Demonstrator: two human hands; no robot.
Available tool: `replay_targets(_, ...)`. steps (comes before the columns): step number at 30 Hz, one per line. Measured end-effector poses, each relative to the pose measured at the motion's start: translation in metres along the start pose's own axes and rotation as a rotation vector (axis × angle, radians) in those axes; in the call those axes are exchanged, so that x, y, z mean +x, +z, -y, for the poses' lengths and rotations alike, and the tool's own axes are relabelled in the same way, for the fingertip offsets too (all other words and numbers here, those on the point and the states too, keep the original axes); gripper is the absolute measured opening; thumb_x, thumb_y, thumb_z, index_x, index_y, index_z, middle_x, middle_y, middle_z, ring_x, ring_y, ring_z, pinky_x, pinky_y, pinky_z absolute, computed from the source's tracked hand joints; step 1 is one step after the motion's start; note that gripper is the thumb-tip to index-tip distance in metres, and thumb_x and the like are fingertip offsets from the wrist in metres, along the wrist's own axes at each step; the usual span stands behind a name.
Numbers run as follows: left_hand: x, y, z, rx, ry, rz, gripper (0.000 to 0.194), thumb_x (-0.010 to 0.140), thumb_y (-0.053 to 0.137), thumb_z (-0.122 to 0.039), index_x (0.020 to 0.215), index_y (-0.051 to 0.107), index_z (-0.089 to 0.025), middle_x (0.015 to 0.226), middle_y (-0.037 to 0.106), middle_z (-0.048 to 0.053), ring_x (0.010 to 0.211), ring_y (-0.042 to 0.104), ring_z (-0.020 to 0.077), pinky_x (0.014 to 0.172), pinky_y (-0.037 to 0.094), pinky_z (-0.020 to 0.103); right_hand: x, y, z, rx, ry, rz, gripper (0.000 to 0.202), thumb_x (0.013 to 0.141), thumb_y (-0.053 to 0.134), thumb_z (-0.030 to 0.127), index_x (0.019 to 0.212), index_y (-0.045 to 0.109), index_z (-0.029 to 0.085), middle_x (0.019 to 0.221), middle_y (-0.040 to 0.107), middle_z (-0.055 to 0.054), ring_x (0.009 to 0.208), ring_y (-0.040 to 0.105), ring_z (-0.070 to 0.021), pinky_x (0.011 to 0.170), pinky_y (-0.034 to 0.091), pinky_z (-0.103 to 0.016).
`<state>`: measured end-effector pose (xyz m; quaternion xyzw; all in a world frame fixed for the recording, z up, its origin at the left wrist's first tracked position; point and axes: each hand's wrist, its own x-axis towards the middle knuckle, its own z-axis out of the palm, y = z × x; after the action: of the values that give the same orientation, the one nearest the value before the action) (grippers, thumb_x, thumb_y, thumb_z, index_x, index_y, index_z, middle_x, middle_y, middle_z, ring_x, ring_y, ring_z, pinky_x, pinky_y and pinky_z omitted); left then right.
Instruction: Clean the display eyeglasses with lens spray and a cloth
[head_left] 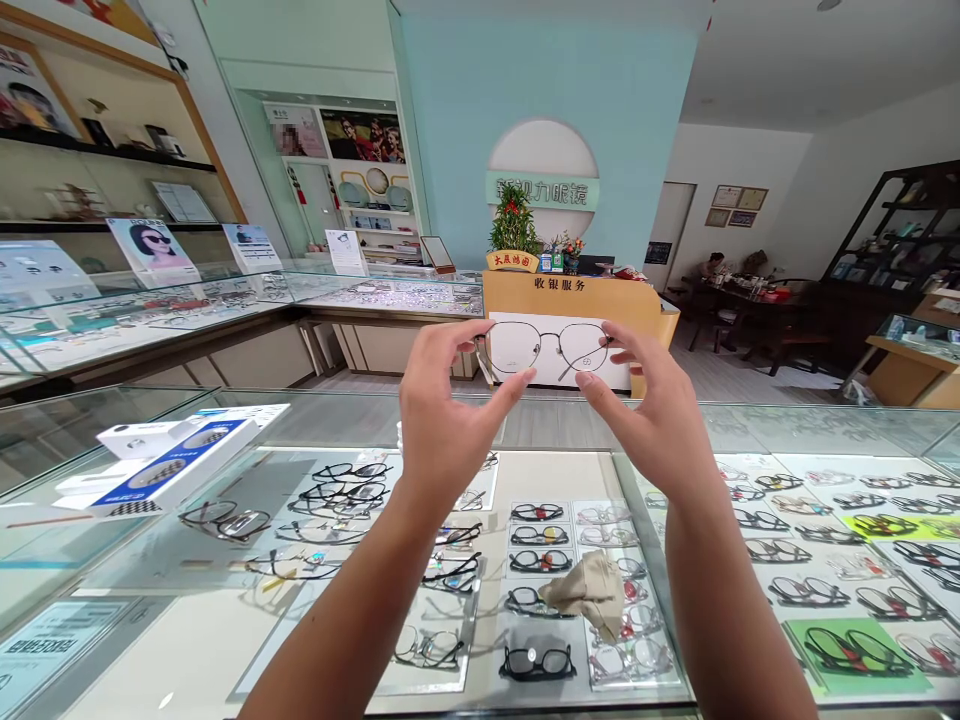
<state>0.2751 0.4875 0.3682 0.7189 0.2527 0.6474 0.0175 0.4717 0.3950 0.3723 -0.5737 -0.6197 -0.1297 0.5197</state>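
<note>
The roundish, clear glasses with thin dark wire rims [550,336] are already up off the see-through glass desk [547,480], pinched by the left hand [450,405] and right hand [646,410], not yet put down.

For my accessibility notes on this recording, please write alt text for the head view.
A person's bare left hand and right hand hold up thin, dark-rimmed, clear-lensed eyeglasses above a glass display counter set with many assorted spectacles. A crumpled beige cloth lies on the counter; beyond stand a light wood-coloured desk and a pale blue wall.
</note>
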Motion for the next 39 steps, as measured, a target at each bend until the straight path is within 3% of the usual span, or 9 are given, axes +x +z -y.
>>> replay_targets(7,0.008,0.003,0.025,-0.059,0.064,-0.029,0.047,0.088,0.083,-0.044,0.129,0.065,-0.029,0.126,0.069,0.009,0.123,0.066,0.0282,0.102,0.058,0.047,0.005,-0.007,-0.005,0.138,0.036,-0.076,0.042,0.105,0.053,0.054,0.134,0.07,0.029,0.132,0.076,-0.012,0.114,0.072,-0.0281,0.095,0.058,-0.049)
replay_targets(22,0.0,0.023,0.037,-0.049,0.207,-0.127,0.053,0.087,0.085,-0.046,0.131,0.065,-0.025,0.127,0.071,0.01,0.124,0.066,0.0285,0.1,0.058,0.045,0.009,-0.007,-0.011,0.332,0.194,-0.052,0.043,0.099,0.064,0.057,0.125,0.081,0.027,0.116,0.081,-0.009,0.104,0.073,-0.0282,0.086,0.06,-0.044)
replay_targets(29,0.0,0.022,0.039,-0.071,0.193,-0.13,0.053,0.086,0.085,-0.044,0.132,0.066,-0.026,0.128,0.07,0.009,0.123,0.067,0.0285,0.101,0.058,0.046,0.009,-0.002,-0.016,0.45,0.17,-0.032,0.036,0.1,0.066,0.053,0.124,0.081,0.032,0.124,0.08,-0.006,0.106,0.072,-0.0257,0.097,0.058,-0.048)
replay_targets(39,0.0,0.022,0.038,-0.169,0.163,-0.1,0.052,0.087,0.085,-0.039,0.134,0.066,-0.026,0.13,0.069,0.008,0.124,0.067,0.0276,0.104,0.056,0.046,0.009,-0.002,-0.009,0.568,0.138,0.007,0.033,0.101,0.066,0.052,0.122,0.082,0.032,0.127,0.08,-0.006,0.101,0.075,-0.0241,0.094,0.06,-0.046)
